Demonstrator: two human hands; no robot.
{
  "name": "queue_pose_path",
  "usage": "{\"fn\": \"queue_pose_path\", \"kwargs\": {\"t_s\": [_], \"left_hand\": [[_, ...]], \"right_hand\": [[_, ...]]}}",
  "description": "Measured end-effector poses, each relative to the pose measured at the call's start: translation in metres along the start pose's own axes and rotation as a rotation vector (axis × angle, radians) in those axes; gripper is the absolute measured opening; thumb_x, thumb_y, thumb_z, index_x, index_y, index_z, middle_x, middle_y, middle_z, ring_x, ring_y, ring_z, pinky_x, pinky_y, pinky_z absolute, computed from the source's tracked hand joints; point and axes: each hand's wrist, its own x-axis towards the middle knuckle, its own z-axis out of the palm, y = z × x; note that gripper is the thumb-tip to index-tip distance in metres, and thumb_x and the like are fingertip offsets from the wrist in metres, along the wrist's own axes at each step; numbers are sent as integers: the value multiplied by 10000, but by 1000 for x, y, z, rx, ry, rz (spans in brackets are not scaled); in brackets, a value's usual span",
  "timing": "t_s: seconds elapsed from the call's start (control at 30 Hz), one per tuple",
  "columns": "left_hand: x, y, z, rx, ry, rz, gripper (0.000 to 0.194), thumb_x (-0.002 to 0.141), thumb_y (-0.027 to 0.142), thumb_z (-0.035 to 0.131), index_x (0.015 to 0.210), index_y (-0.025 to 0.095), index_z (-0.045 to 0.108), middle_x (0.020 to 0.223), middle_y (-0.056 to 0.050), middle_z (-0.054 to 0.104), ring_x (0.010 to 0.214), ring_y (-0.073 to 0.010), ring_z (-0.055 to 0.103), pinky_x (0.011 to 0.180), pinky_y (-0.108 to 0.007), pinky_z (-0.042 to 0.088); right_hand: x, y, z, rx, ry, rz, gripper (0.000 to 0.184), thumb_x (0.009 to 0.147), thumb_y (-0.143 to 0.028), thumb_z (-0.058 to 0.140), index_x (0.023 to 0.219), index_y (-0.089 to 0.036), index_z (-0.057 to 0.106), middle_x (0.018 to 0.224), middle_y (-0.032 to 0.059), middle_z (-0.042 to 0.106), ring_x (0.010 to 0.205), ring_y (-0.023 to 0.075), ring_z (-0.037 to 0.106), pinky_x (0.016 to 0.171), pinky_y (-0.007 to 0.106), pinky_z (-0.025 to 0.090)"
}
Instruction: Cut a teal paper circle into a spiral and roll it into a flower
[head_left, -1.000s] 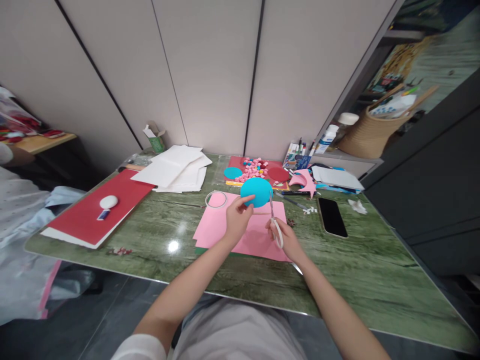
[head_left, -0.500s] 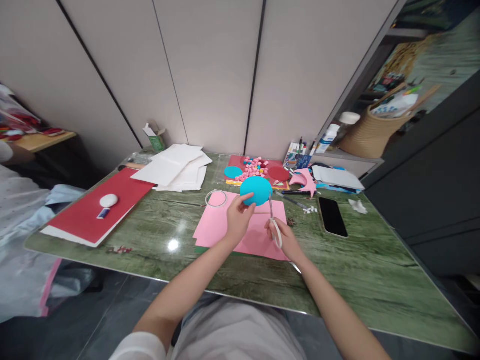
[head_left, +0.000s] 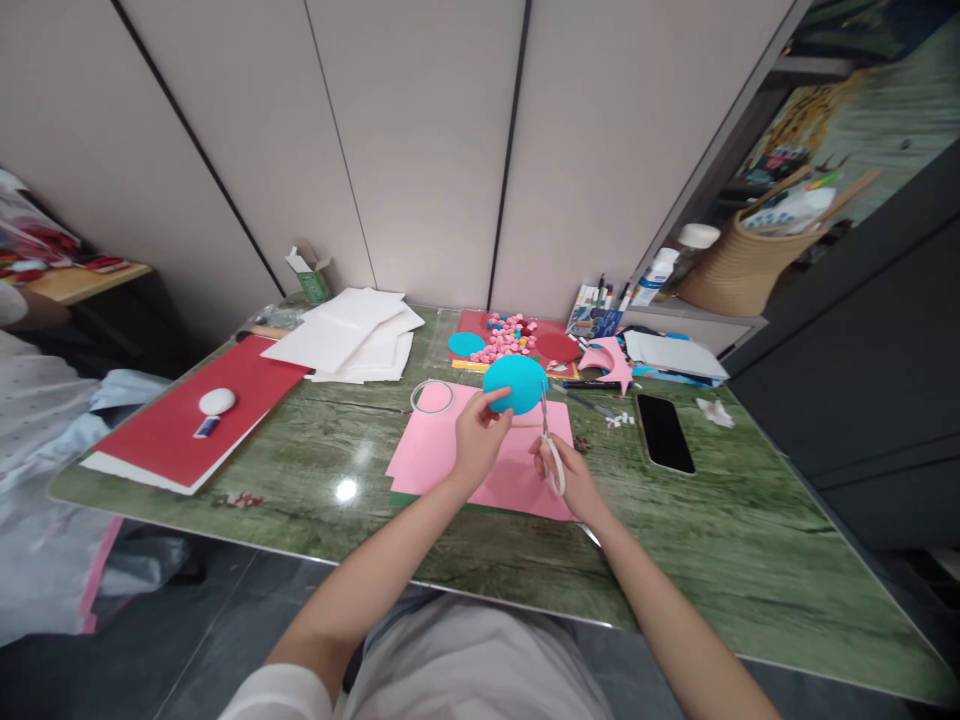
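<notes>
Left hand [head_left: 480,435] pinching round blue paper disc [head_left: 514,383] near fingertips; my right hand [head_left: 576,475] gripping white-handled metal scissors [head_left: 556,462], blades pointing forward at disc's right edge.

Bright blue and pink over streaky green

The disc [head_left: 517,377] I hold is plain bright blue; my scissors [head_left: 555,464] have white handles. Below them I see plain pink paper [head_left: 517,465] with a strip of dark green sheet [head_left: 403,499] at its edge. My table [head_left: 720,560] is green with dark, wood-like streaks. The beads [head_left: 504,343] are mostly pink, dotted with blue, dark red and yellow. To my left lies a deep red sheet [head_left: 165,440]; to my right, a black-screened phone [head_left: 666,433].
</notes>
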Motion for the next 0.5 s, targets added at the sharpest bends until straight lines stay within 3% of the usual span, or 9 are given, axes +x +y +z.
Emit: {"fn": "queue_pose_path", "kwargs": {"t_s": [0.5], "left_hand": [[-1, 5, -3, -22, -32, 24, 216, 750, 220, 521, 923, 184, 644, 916, -61, 606, 816, -143, 537, 709, -254, 422]], "right_hand": [[-1, -4, 0, -35, -18, -1, 288, 840, -438, 388, 778, -180, 498, 551, -29, 459, 526, 106, 424, 526, 228, 338]]}}
